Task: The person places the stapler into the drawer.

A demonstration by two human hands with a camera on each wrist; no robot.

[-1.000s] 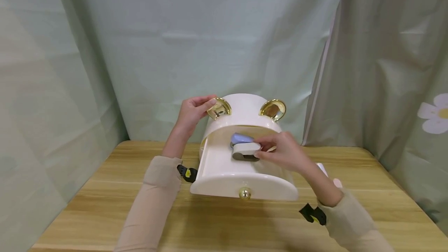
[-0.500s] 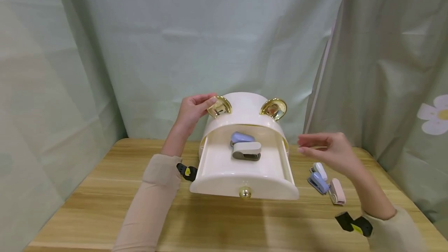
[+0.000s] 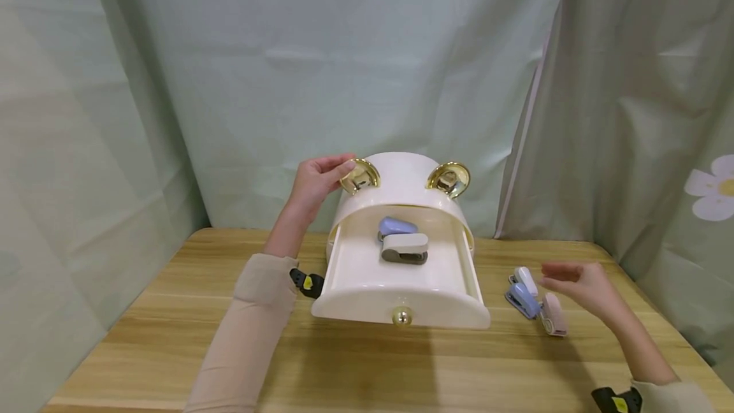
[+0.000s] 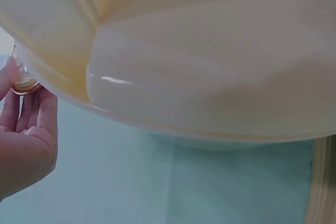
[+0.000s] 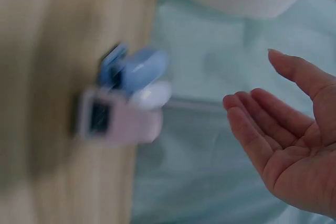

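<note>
Sitting mid-table, a cream storage box with two gold ears is seen, its drawer pulled out toward the near side. Two small staplers are held in the drawer at its far end: a blue stapler at the back and a grey-and-white stapler touching it on the near side. A gold knob is fixed to the drawer front.

The left gold ear is touched by the left hand, fingertips and thumb curled round its rim; the same contact is seen at the left edge of the left wrist view. The right gold ear is untouched.

Right of the drawer, on the wooden table, three more staplers are grouped, touching one another: a white stapler farthest, a second blue stapler beside it, a pink stapler nearest.

The right hand is held just right of and above that group, fingers apart and relaxed, nothing gripped, no contact visible. The pink stapler is closest to its fingertips; the wrist view is blurred, palm open
</note>
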